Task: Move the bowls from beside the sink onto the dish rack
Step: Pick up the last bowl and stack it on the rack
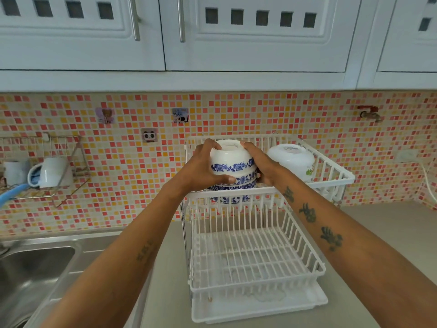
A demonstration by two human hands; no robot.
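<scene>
A stack of upside-down white bowls with blue flower bands [233,170] sits at the left of the top tier of a white two-tier dish rack [331,172]. My left hand [203,164] grips the stack's left side, thumb across the front. On the stack's right side, my right hand [260,165] presses against the bowls. An upside-down white bowl with a small green mark [293,159] rests to the right on the same tier. The rack's lower tier [255,256] holds nothing.
A steel sink [30,275] lies at the lower left. A wire wall shelf [47,166] with white mugs hangs on the mosaic tiles at left. White cabinets run overhead. A tap [370,113] sticks out of the wall at right. The grey counter [378,228] extends right.
</scene>
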